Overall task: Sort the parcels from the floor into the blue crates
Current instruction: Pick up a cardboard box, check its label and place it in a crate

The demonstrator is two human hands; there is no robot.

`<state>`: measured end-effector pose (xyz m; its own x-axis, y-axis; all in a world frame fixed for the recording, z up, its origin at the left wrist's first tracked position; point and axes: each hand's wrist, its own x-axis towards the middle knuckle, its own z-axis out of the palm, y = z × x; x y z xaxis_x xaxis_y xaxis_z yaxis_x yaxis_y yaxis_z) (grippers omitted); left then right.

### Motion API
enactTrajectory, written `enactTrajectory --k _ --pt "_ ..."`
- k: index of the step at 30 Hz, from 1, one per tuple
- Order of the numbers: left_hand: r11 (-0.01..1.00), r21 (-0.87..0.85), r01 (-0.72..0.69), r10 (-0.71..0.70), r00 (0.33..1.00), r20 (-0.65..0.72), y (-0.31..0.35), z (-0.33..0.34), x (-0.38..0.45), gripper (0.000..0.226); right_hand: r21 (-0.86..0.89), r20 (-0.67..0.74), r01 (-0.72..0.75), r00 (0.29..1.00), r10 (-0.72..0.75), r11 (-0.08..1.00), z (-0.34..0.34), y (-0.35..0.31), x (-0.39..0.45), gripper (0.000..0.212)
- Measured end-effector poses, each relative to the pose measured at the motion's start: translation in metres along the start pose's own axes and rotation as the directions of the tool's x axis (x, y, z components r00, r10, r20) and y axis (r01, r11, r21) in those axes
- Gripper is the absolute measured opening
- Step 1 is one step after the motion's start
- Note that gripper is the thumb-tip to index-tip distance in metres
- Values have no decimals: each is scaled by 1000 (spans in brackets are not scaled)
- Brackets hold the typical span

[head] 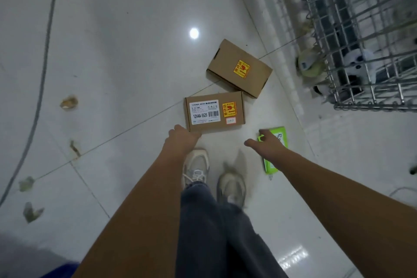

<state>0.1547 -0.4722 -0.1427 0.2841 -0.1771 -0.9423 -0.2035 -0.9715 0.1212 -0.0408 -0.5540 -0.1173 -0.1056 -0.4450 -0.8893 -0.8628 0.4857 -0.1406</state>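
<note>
Blue crate (61,269): I see only a blue corner at my lower left edge; I take it for a crate but cannot be sure.
Left hand (180,136): reaching down, fingers at the near left corner of the labelled box, touching or just short of it; whether they have curled under the edge I cannot tell.
Labelled box (214,111): flat brown carton lying on the floor just ahead of my shoes, white printed label and yellow warning sticker on top. I judge it stiff, and the sticker suggests fragile contents, so I would take it by the long edges rather than press the lid.
Second box (239,67): same kind of carton, lying just beyond, its corner touching or nearly touching the first; untouched.
Right hand (267,142): fingers spread loosely over the near end of the green packet, holding nothing I can confirm.
Green packet (276,153): thin, on the floor to my right; probably light and slightly flexible, best pinched at an edge.
</note>
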Motion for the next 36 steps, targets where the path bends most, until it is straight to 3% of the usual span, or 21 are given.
enactTrajectory --k 8,16,23,26,31,36 --pt "998 -54 9 -8 1000 19 21 20 85 67 -5 -10 39 999 -39 999 18 -29 90 77" --pt "989 -138 50 -47 998 30 17 38 140 61 6 -31 -5 1000 6 1000 33 -38 145 65" --pt "944 -329 19 -2 999 52 8 41 147 47 238 31 -58 998 52 970 36 -35 151 57" --pt "899 -438 -6 22 999 31 0 32 133 46 263 -13 6 1000 -2 965 31 -38 139 57" --pt "739 -663 -120 42 990 -132 -5 0 86 51 325 -31 68 998 -61 943 17 -56 96 48" --pt "636 -745 -199 63 976 -207 2 -46 28 52 396 -26 136 990 -138 908 -5 -75 35 48"
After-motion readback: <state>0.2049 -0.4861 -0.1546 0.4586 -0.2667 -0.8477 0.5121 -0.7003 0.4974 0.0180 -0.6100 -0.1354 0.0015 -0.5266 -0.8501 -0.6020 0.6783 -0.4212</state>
